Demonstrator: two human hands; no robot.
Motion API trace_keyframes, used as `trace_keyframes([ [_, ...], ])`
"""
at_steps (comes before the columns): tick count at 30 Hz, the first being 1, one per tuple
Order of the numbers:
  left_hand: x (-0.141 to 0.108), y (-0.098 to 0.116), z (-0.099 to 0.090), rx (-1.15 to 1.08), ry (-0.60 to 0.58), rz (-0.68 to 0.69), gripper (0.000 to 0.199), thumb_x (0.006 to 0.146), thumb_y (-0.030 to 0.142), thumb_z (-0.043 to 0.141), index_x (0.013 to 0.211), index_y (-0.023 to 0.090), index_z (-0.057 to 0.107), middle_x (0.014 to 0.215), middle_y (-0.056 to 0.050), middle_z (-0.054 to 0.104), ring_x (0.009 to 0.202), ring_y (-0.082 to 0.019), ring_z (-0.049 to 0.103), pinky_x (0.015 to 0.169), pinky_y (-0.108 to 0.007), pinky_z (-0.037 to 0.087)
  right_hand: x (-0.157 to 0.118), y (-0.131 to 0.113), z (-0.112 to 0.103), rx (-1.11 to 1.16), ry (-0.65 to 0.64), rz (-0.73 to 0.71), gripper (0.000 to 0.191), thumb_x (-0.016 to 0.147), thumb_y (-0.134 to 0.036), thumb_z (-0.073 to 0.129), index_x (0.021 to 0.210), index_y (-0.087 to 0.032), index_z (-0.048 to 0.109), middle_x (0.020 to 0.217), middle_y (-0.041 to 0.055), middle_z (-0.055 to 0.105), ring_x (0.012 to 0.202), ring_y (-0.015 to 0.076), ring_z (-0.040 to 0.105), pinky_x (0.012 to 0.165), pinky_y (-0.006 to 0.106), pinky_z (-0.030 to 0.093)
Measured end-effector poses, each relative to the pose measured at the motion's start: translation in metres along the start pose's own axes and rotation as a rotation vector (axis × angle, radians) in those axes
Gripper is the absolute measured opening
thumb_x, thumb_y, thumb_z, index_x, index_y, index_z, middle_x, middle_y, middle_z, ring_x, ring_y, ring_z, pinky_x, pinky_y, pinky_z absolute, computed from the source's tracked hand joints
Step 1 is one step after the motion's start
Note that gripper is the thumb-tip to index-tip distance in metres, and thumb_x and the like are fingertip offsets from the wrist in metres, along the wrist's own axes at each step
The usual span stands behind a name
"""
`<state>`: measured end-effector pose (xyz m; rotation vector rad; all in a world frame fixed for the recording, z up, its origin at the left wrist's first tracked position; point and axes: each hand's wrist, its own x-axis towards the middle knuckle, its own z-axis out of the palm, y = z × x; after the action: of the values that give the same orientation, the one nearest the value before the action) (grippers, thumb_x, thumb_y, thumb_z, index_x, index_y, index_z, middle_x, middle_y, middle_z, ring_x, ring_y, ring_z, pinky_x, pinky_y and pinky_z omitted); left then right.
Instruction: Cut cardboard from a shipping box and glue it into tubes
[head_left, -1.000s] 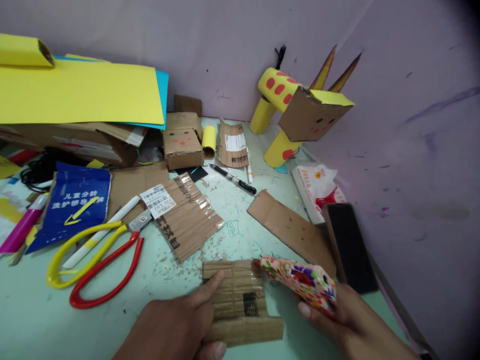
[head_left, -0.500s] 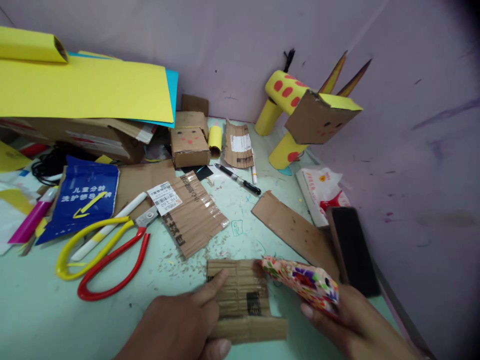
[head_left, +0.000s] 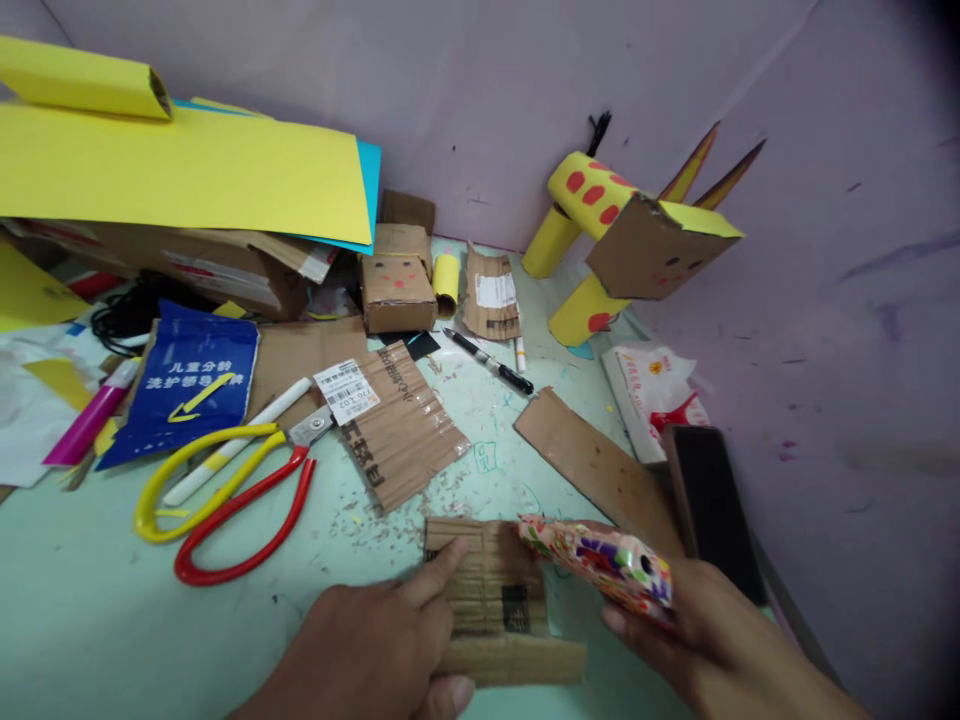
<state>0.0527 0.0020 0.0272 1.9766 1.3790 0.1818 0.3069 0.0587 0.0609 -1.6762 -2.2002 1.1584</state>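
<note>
A creased brown cardboard piece [head_left: 491, 575] with a raised flap at its near edge lies at the front middle of the table. My left hand [head_left: 382, 630] presses on its left side, index finger stretched out over the ridges and thumb by the flap. My right hand [head_left: 697, 630] is closed round a flower-patterned tool [head_left: 611, 560], probably a glue gun or cutter; its tip points left and meets the upper right part of the cardboard. The fingers under the tool are partly hidden.
Scissors [head_left: 300, 440] with yellow and red handles lie left, beside a labelled cardboard piece [head_left: 405, 425]. A cardboard strip [head_left: 585, 455] and a phone [head_left: 712, 510] are at right. Behind stand a yellow spotted paper animal [head_left: 637, 240] and a small cardboard box with a face [head_left: 397, 290].
The whole view has shifted slightly, with the table items appearing farther right. The tool's tip is slightly farther left over the cardboard. Both hands keep their holds.
</note>
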Motion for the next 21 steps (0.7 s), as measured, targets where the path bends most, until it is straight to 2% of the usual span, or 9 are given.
trace_keyframes([
  [3, 0.001, 0.000, -0.001, -0.024, -0.008, 0.007, 0.021, 0.083, 0.036, 0.051, 0.093, 0.026, 0.067, 0.137, -0.002, 0.052, 0.092, -0.022, 0.068, 0.077, -0.032, 0.054, 0.004, -0.001, -0.001, -0.037, -0.022, 0.001, 0.018, 0.078, -0.034, 0.058, 0.068, -0.025, 0.070, 0.056, -0.0014, 0.069, 0.047, 0.0188, 0.063, 0.048, 0.023, 0.054],
  [7, 0.002, 0.000, -0.004, -0.030, -0.045, 0.019, 0.020, 0.083, 0.034, 0.052, 0.092, 0.026, 0.067, 0.137, -0.001, 0.053, 0.094, -0.023, 0.067, 0.081, -0.034, 0.053, 0.008, -0.009, -0.004, -0.059, -0.120, -0.021, 0.019, 0.082, -0.030, 0.056, 0.090, -0.026, 0.073, 0.074, -0.0004, 0.074, 0.064, 0.0223, 0.069, 0.056, 0.025, 0.056],
  [13, 0.001, 0.006, -0.005, 0.001, -0.018, -0.029, 0.024, 0.082, 0.028, 0.052, 0.100, 0.026, 0.066, 0.140, 0.000, 0.049, 0.099, -0.024, 0.065, 0.084, -0.037, 0.052, 0.018, -0.031, -0.006, -0.008, -0.159, -0.105, 0.028, 0.083, -0.026, 0.054, 0.104, -0.030, 0.071, 0.084, -0.0023, 0.076, 0.069, 0.0228, 0.070, 0.065, 0.027, 0.057],
  [16, 0.002, 0.009, -0.008, 0.012, -0.066, -0.023, 0.030, 0.081, 0.025, 0.052, 0.108, 0.024, 0.065, 0.141, -0.002, 0.047, 0.104, -0.027, 0.063, 0.085, -0.043, 0.052, 0.021, -0.035, -0.006, -0.033, -0.191, -0.119, 0.026, 0.081, -0.022, 0.055, 0.100, -0.029, 0.072, 0.082, -0.0016, 0.075, 0.068, 0.0227, 0.068, 0.068, 0.028, 0.057],
  [21, 0.008, 0.012, -0.012, 0.006, -0.150, -0.031, 0.033, 0.080, 0.021, 0.052, 0.112, 0.020, 0.064, 0.142, -0.006, 0.046, 0.111, -0.031, 0.059, 0.088, -0.049, 0.052, 0.023, -0.036, -0.007, -0.182, -0.214, -0.123, 0.018, 0.080, -0.018, 0.054, 0.083, -0.025, 0.070, 0.064, -0.0026, 0.068, 0.055, 0.0180, 0.061, 0.052, 0.022, 0.051],
])
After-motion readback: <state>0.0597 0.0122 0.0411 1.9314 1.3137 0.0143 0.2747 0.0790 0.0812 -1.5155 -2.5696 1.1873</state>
